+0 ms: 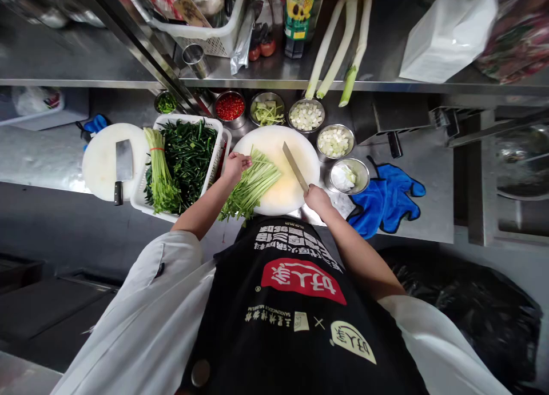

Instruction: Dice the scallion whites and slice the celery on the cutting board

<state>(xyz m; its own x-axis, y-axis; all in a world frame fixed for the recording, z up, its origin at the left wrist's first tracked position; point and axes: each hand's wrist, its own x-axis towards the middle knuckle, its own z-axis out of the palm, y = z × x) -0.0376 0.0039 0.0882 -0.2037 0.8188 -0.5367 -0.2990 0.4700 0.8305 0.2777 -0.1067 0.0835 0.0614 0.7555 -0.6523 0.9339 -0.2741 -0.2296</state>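
Observation:
A round white cutting board (300, 149) lies in front of me, with a loose bundle of thin green celery stalks (261, 180) across its left side. The leafy ends hang past the board's front edge. My right hand (318, 199) is closed around the handle of a cleaver (295, 165). Its blade points away and to the left over the bare part of the board, apart from the stalks. My left hand (237, 165) is at the stalks' upper left, fingertips drawn together. Whatever is between those fingertips is too small to make out.
Left stands a white basket (210, 180) of green chillies and banded celery; beyond it, another board (100, 166) with a cleaver (124, 160). Bowls of chopped vegetables (306, 116) line the back and right. Blue gloves (386, 198) lie right. Leeks (337, 46) overhang the shelf (240, 78).

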